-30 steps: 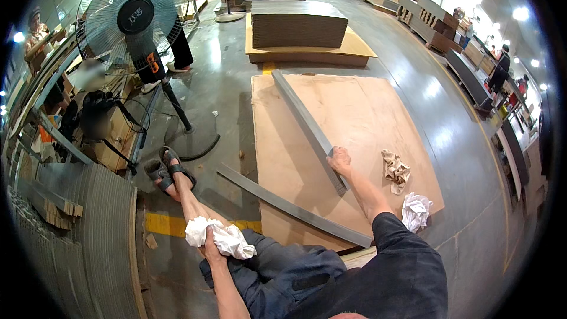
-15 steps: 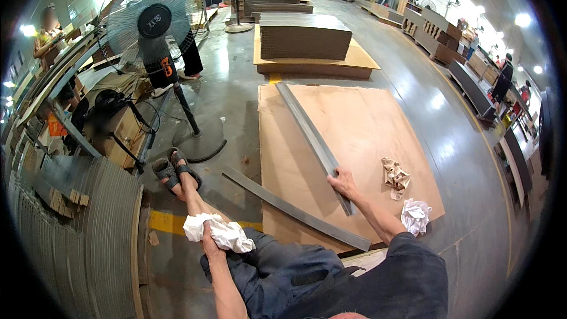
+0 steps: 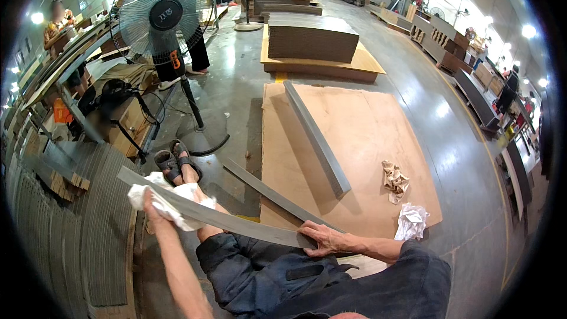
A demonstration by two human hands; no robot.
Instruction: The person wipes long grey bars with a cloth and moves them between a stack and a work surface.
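— Head view: the grey strip (image 3: 218,220) now lies across the person's lap, running from about 9 o'clock, by the left hand (image 3: 155,211), to the right hand (image 3: 323,240) near the middle of the lower frame. A second ago that right hand was stretched out at 1 o'clock onto the plywood sheet (image 3: 360,142); half a second ago it had drawn back toward the sheet's near edge.

— So a strip has been pulled in?

— It looks so. The right fingers are closed over the strip's near end, thumb on top. The left hand's fingers are clamped on a white cloth (image 3: 171,201), which is pressed on the strip's far end, where before it rested on the knee, clear of any strip.

— What does that tell you?

— My judgement: fetching is over and wiping along the strip is about to start, cloth at one end, the other hand steadying.

— And around it?

— Another flat strip (image 3: 266,189) lies on the floor just beyond the lap, angled toward 11 o'clock. A thicker grey bar (image 3: 316,136) rests on the plywood sheet, pointing to 12 o'clock. At 3 o'clock of the right hand sit a second white rag (image 3: 412,220) and a crumpled brown rag (image 3: 394,178). The sandalled feet (image 3: 177,162) are at 10 o'clock, with a standing fan (image 3: 166,18) behind them and a stack of boards (image 3: 313,38) at 12 o'clock.
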